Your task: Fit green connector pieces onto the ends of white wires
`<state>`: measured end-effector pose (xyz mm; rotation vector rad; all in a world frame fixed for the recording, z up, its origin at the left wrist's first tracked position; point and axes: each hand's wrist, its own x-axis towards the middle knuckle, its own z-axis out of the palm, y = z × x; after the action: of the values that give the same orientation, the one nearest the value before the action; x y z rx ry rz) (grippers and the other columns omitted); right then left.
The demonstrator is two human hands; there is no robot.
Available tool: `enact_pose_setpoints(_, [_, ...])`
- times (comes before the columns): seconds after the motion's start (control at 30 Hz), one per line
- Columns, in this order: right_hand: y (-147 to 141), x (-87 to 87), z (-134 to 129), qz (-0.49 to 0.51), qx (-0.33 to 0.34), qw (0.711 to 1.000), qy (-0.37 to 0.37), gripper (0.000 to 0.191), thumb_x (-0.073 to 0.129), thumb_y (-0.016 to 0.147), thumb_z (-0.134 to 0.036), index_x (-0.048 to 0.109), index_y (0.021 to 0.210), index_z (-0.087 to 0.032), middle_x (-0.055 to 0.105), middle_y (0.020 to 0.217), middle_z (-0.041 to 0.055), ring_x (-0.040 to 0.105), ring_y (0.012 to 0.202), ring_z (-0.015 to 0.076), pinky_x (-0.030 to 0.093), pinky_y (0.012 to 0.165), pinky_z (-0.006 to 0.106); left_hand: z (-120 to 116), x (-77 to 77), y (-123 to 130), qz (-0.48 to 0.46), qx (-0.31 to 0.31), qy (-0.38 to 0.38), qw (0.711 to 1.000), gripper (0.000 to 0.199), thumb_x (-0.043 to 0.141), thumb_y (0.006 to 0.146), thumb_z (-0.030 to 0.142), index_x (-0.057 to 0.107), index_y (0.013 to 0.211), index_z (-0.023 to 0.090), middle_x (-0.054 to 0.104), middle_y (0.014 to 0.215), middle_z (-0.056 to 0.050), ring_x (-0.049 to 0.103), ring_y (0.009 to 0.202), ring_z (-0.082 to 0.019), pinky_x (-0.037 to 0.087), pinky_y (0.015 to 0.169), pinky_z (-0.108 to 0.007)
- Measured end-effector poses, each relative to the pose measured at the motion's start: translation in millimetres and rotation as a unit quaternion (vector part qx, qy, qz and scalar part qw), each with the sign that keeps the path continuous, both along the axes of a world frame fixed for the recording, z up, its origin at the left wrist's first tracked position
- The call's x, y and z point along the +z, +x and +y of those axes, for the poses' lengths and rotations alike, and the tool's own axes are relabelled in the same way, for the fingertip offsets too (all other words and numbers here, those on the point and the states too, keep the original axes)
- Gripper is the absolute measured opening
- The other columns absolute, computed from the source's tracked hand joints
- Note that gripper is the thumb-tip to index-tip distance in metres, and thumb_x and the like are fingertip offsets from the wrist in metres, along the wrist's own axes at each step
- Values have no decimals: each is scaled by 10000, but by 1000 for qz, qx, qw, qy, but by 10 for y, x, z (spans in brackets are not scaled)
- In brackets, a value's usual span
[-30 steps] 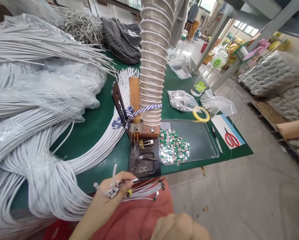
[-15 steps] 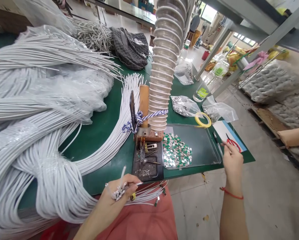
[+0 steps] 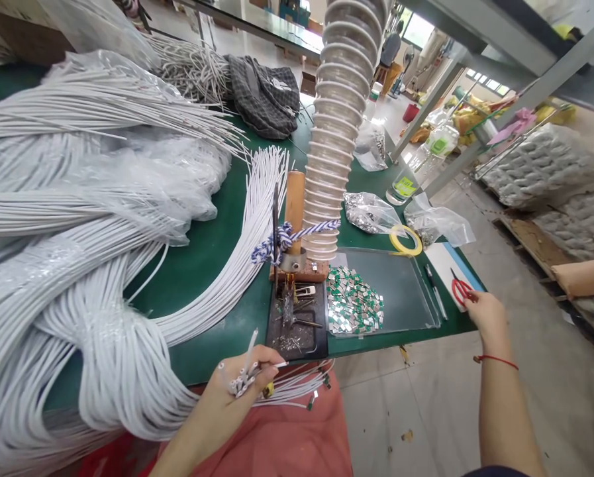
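My left hand is closed around several white cables at the table's front edge. One cable tip pokes out between its thumb and forefinger, pointing at the soldering stand. More white cables with small green connector boards hang beyond the hand over a red cloth on my lap. At the right end of the table, my right hand has its fingers pinched on the red handle of a pair of scissors. The scissors lie on a white and blue sheet; the fingertips are partly hidden.
A soldering iron with a wooden handle stands tied upright over a black tray. Green-and-silver connectors fill part of a clear tray. A ribbed hose rises behind. Large white cable bundles cover the left; yellow tape lies right.
My right hand has moved right, from beside the pen to the scissors, and now grips their handle. The scissors have turned slightly. My left hand keeps its hold on the cables.
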<state>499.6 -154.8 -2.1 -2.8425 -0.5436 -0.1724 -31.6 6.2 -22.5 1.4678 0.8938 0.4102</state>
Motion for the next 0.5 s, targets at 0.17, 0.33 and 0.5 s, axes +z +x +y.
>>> enact_pose_setpoints(0.17, [27,151,86,103,-42,993,-42,238,570,966,-299,668,789,-174,677,867,37,661,874,166,505,780,312,1,15,-4,-15,-31,27,999,267,518,930,395,652,851,178,631,627,1,560,567,-159,440,548,-225])
enact_pose_setpoints(0.33, [-295,331,22,124,-50,989,70,470,758,717,-336,479,346,-259,425,431,66,598,624,298,277,583,460,-17,40,-4,-23,-54,37,998,272,502,950,375,622,814,172,613,639,6,562,589,-150,442,579,-221])
enact_pose_setpoints(0.5, [-1309,223,-121,225,117,913,320,466,755,570,-643,463,469,-295,452,508,24,421,411,163,276,400,369,-31,44,8,-22,-52,57,997,266,501,943,357,630,801,172,610,627,13,546,574,-144,446,590,-230])
